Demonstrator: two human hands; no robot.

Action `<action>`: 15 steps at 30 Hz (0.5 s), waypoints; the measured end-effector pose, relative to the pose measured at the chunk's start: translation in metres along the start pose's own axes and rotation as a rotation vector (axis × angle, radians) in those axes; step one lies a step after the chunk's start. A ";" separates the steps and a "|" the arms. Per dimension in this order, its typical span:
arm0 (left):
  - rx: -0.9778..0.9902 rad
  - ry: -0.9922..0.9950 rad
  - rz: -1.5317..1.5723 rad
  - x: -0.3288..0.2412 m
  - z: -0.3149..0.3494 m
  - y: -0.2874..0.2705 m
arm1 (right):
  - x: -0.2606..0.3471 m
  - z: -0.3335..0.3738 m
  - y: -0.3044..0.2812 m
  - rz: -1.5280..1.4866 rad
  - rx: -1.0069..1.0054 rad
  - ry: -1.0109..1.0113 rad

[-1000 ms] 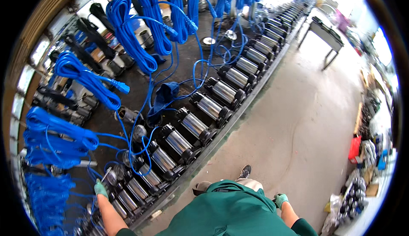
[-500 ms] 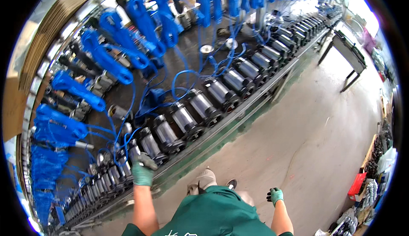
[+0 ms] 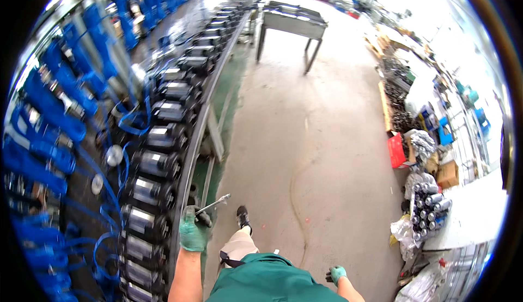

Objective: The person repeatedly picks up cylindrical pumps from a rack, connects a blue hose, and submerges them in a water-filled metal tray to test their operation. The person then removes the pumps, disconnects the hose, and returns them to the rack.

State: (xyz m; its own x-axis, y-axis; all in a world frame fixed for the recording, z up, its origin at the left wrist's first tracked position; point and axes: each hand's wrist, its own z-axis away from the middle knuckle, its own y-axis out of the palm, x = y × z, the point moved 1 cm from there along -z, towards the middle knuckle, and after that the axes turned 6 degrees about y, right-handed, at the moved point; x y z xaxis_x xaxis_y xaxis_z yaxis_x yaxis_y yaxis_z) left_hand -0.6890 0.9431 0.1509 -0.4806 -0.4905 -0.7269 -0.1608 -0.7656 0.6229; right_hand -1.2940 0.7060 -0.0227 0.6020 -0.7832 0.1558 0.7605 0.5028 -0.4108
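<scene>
The left hand (image 3: 193, 234) grips a slim metal tool (image 3: 214, 203) beside the counter (image 3: 202, 114), its long axis slanting forward-right over the floor. The right hand (image 3: 336, 273) hangs well apart, its grip unclear.

Workshop: metal cylinders (image 3: 146, 191) along bench (image 3: 192, 152)

Floor (image 3: 348, 117): was pale grey-beige, with a thin, curving dark mark
Green strip (image 3: 232, 92): ran along the floor's left edge
Long bench (image 3: 199, 122): stretched down the left side
Small table (image 3: 294, 21): stood farther off on dark legs
Light (image 3: 436, 8): washed out the upper right
</scene>
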 end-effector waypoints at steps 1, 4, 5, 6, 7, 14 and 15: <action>0.026 -0.056 0.005 0.004 -0.031 0.037 | -0.035 -0.027 -0.030 0.038 0.010 0.030; 0.204 -0.053 -0.069 0.019 -0.121 0.126 | -0.005 -0.030 -0.029 -0.155 -0.026 0.181; 0.232 -0.086 -0.102 0.022 -0.149 0.154 | 0.019 -0.005 -0.012 -0.268 -0.053 0.260; 0.288 -0.094 -0.122 0.028 -0.176 0.179 | 0.038 -0.006 0.003 -0.313 -0.040 0.227; 0.341 -0.100 -0.140 0.033 -0.202 0.203 | 0.055 -0.008 0.016 -0.356 -0.029 0.192; 0.281 -0.241 -0.260 0.072 -0.361 0.332 | 0.207 -0.110 0.149 0.084 0.073 -0.106; 0.241 -0.263 -0.223 0.076 -0.382 0.346 | 0.237 -0.136 0.158 0.149 0.075 -0.143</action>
State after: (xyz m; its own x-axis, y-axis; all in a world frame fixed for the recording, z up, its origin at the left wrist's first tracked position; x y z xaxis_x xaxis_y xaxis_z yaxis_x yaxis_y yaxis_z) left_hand -0.4514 0.4822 0.2006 -0.6099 -0.1769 -0.7724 -0.4679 -0.7063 0.5313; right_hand -1.0638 0.5502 -0.1727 0.7333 -0.6409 0.2268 0.6735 0.6392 -0.3713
